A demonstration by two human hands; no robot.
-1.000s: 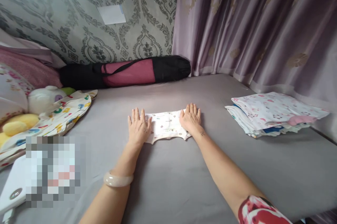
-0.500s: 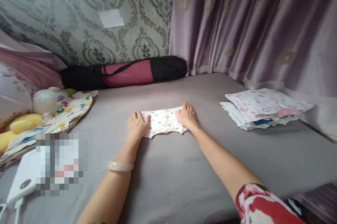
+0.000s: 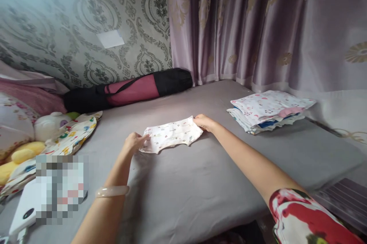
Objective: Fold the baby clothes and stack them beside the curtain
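A small white garment [image 3: 170, 134] with a tiny scattered print lies folded in a band at the middle of the grey bed sheet; its near edge has a curved cut-out. My left hand [image 3: 135, 141] pinches its left end, the thumb on top and the other fingers mostly hidden at the edge. At the far right corner, my right hand [image 3: 203, 122] grips the cloth between thumb and curled fingers. The right end looks slightly lifted. To the right of my right hand is a stack of folded printed clothes [image 3: 269, 108], white with pink motifs on top.
A long black and maroon bag [image 3: 132, 90] lies along the wall. At left are a patterned cloth [image 3: 73, 139], plush toys [image 3: 50, 129] and a white device [image 3: 28, 207] with a cable, partly behind a blurred patch. A purple curtain [image 3: 243, 26] hangs behind the bed [image 3: 183, 190].
My hands went from lying flat on the garment to gripping its two ends. The garment now sits tilted, its right end higher. The camera view has turned right.
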